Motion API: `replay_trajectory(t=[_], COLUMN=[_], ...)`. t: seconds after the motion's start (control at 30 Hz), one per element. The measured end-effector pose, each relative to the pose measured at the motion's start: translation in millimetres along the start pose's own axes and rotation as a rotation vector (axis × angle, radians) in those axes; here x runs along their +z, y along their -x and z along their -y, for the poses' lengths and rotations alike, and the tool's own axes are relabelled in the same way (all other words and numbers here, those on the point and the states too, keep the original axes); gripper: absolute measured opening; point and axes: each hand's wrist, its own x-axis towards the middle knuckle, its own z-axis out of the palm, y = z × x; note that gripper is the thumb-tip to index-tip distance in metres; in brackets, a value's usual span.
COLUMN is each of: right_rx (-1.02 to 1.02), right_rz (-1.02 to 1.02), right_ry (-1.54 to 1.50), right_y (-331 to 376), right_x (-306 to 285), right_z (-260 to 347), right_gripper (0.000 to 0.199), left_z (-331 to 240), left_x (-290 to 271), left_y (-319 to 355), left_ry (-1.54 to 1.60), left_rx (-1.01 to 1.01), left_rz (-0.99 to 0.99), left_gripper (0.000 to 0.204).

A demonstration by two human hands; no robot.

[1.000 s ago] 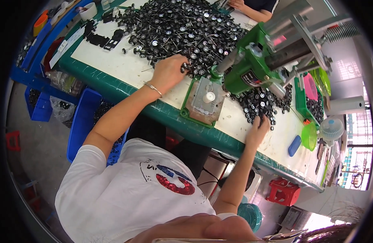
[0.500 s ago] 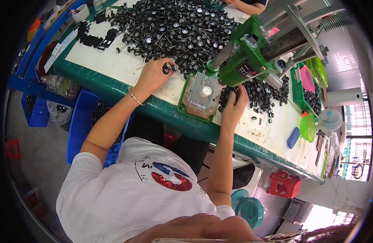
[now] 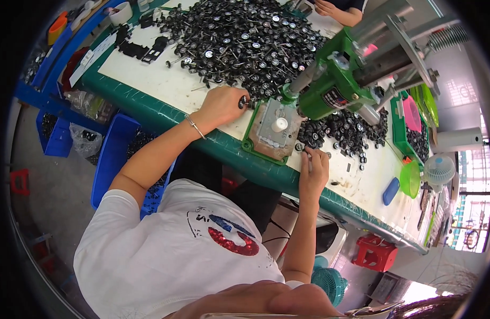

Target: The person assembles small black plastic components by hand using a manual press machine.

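Observation:
My left hand [image 3: 221,110] is closed around a small black toy wheel [image 3: 243,102] at the left of the press base; more of what it holds is hidden by the fingers. My right hand [image 3: 315,173] rests at the table's front edge, right of the base, fingers bent together. A single black wheel with a pale hub [image 3: 299,147] lies by its fingertips; whether they pinch anything is too small to tell. Between my hands, the green-rimmed press base [image 3: 267,130] carries a grey metal plate with a white round fixture [image 3: 279,125] standing on it.
A large heap of wheels on axles [image 3: 239,42] spreads behind; loose wheels [image 3: 356,133] lie right of the base. The green press [image 3: 330,90] overhangs this area. Black plastic chassis parts [image 3: 133,49] sit at left, a blue bin [image 3: 112,154] below. Another person's hand [image 3: 325,8] shows at the far side.
My right hand has drawn back from the loose wheels toward the table's front edge, its fingers now bent together. My left hand has turned and stays near the base. The whole view has shifted slightly.

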Motion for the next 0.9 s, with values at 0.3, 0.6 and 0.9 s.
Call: replay_trajectory(t=[0.3, 0.6, 0.9], right_rx=[0.347, 0.402, 0.185], right_rz=[-0.633, -0.485, -0.114], right_ry=[-0.247, -0.44, -0.737], right_y=[14.5, -32.3, -35.2], right_x=[-41.3, 26.9, 30.9], right_z=[-49.5, -5.0, 44.0], right_gripper=[0.022, 0.027, 0.017], left_z=[20.7, -17.8, -22.2], left_x=[-16.6, -11.6, -21.4], left_y=[16.6, 18.4, 24.0], left_ry=[0.79, 1.094, 1.108], left_rx=[-0.268, -0.236, -0.157], left_rz=[0.081, 0.13, 0.125], left_gripper=[0.016, 0.018, 0.016])
